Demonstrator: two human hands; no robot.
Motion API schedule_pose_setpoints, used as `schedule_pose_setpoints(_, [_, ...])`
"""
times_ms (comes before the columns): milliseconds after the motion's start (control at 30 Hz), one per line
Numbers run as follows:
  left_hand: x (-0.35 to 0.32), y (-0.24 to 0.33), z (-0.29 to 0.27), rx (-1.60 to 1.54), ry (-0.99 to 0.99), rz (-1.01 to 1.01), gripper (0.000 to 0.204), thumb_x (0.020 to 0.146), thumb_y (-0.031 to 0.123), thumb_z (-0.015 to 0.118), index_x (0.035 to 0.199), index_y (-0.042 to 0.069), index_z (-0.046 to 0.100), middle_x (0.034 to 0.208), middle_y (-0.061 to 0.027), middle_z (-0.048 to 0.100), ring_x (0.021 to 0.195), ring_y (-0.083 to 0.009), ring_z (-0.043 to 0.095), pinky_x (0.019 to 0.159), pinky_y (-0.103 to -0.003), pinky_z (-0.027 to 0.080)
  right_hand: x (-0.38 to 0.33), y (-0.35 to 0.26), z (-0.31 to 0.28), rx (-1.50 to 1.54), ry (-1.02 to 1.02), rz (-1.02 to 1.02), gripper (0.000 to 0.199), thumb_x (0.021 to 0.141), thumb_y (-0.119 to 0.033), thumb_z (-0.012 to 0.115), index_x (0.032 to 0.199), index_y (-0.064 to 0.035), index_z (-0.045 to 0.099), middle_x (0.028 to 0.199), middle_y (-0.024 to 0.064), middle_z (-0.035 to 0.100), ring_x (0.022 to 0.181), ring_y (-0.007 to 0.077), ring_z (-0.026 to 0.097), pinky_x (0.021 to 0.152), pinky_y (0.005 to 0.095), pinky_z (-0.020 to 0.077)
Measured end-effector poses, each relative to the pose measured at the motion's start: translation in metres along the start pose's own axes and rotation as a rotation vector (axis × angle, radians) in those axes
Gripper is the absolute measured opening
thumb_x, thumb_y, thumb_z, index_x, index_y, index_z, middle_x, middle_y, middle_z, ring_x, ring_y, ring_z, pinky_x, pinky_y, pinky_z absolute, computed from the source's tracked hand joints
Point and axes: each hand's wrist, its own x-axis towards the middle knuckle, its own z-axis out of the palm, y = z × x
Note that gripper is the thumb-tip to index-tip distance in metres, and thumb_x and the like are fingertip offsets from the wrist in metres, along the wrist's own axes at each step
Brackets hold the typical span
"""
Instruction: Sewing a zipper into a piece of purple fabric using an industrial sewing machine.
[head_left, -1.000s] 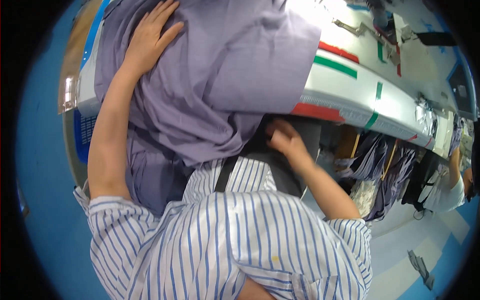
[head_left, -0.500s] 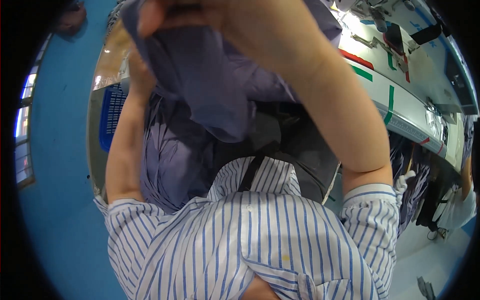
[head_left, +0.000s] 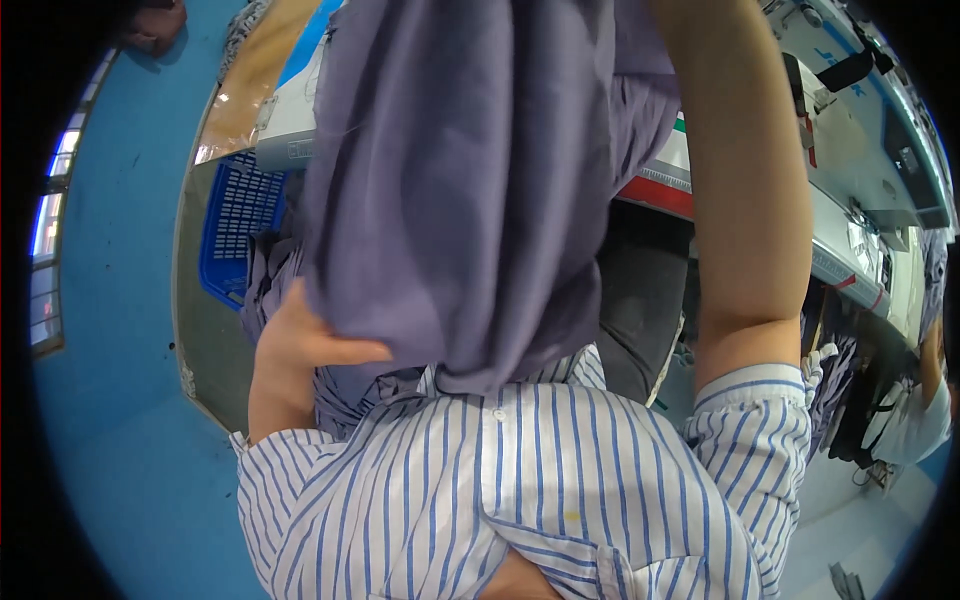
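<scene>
A large piece of purple-grey cloth (head_left: pixel 450 200) hangs in folds before my chest, from the top of the picture down to my striped shirt. My left hand (head_left: pixel 300 340) grips its lower left edge, thumb across the front and the other fingers hidden behind the fabric. On the other side, my right forearm (head_left: pixel 750 200) reaches up past the top edge, so the right hand itself is out of sight. More crumpled purple cloth (head_left: pixel 270 275) lies beside and below my left hand, in part covered by the raised piece.
Behind the cloth runs a white work table (head_left: pixel 840 240) with a red strip (head_left: pixel 655 197) on its front edge and machine parts at right. A blue plastic basket (head_left: pixel 240 215) stands at left. Another person's sleeve (head_left: pixel 910 420) shows at far right.
My left hand has come down and toward me, drawing the cloth lower and spreading it out. The right hand has gone up out of the picture as its forearm swung rightward.
</scene>
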Motion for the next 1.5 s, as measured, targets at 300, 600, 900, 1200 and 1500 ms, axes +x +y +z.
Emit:
schedule_pose_setpoints(300, [-0.042,0.023,-0.088,-1.017,0.415,0.105,0.031,0.099,0.010,0.048,0.127,-0.004,0.051,0.128,-0.0186,0.057,0.117,-0.0264,0.057,0.097,-0.038,0.051,-0.216,0.054,-0.002,-0.652,-0.491,-0.395,0.037,0.079,-0.030,0.074,0.106,-0.0058,0.069,0.106,0.0123,0.068,0.091,0.0263,0.069,0.072,0.0323,0.0572])
schedule_pose_setpoints(600, [-0.070,0.061,-0.031,-0.869,1.202,0.243,0.035,0.093,0.013,0.061,0.127,0.004,0.057,0.133,-0.0158,0.055,0.124,-0.0295,0.050,0.108,-0.052,0.037,-0.149,0.094,0.060,-0.950,-0.471,-0.544,0.043,0.081,-0.013,0.059,0.124,-0.0179,0.059,0.114,0.0097,0.063,0.100,0.0257,0.062,0.086,0.0419,0.0487])
schedule_pose_setpoints(900, [-0.081,0.072,0.006,0.072,0.800,0.162,0.042,0.092,0.028,0.062,0.121,-0.001,0.053,0.112,-0.0100,0.057,0.107,-0.0198,0.056,0.096,-0.034,0.043,-0.099,0.089,0.080,-1.093,-0.786,0.039,0.021,0.081,-0.015,0.058,0.097,-0.0032,0.067,0.099,0.0170,0.067,0.093,0.0325,0.064,0.083,0.0404,0.0497])
schedule_pose_setpoints(1200, [-0.096,0.053,-0.058,0.224,1.043,-0.530,0.015,0.090,0.002,0.049,0.103,0.007,0.055,0.091,0.0007,0.060,0.067,-0.0008,0.045,0.056,-0.016,0.034,-0.106,0.082,0.042,-1.471,-0.611,-0.080,0.054,0.072,-0.036,0.078,0.112,-0.0051,0.060,0.098,0.0178,0.067,0.099,0.0321,0.065,0.086,0.0443,0.0504])
schedule_pose_setpoints(1500, [-0.091,0.063,-0.041,0.334,0.756,-0.741,0.036,0.079,0.001,0.036,0.109,0.004,0.056,0.100,-0.0022,0.059,0.072,-0.0037,0.048,0.060,-0.020,0.038,-0.146,0.091,0.060,-1.099,-0.835,0.072,0.033,0.076,-0.029,0.075,0.093,-0.0034,0.065,0.072,0.0139,0.066,0.074,0.0322,0.066,0.070,0.0421,0.0517])
